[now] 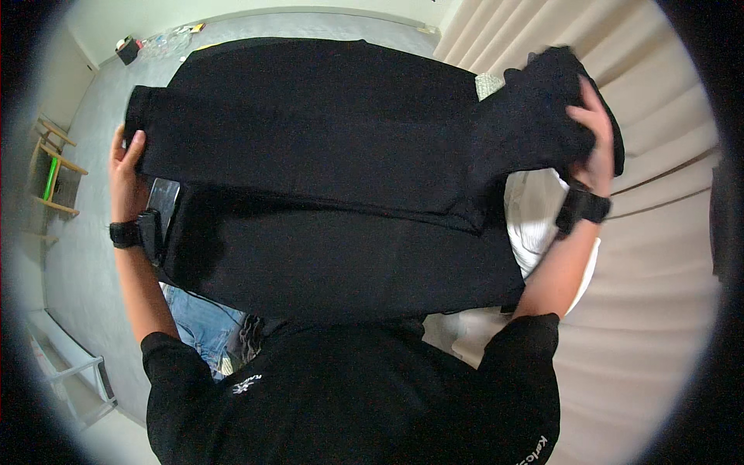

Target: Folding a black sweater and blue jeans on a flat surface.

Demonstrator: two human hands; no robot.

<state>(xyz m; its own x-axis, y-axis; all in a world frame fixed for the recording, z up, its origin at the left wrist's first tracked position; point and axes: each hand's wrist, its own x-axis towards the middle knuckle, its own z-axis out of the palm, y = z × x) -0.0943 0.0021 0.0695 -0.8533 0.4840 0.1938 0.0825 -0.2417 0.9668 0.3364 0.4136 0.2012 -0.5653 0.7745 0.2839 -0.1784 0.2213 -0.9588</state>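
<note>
A large black garment point(325, 147) stretches across in front of me; its exact kind is hard to make out. A long folded part of it lies over a wider black layer point(349, 260). At its left end my left hand point(128, 163) is closed on the edge, thumb on top and fingers behind. My right hand point(593, 143) grips the raised, bunched right end, its thumb and a finger over the cloth; some of its fingers are hidden. Each wrist wears a black band. Beside my left wrist a clear, shiny flat piece point(163, 194) shows.
White cloth point(535, 217) lies beneath the garment at the right, and blue jeans point(198, 322) at the lower left. A beige curtain point(659, 201) hangs along the right. Wooden stools point(58, 167) and a white frame point(74, 372) stand left; a black box point(127, 51) sits far left.
</note>
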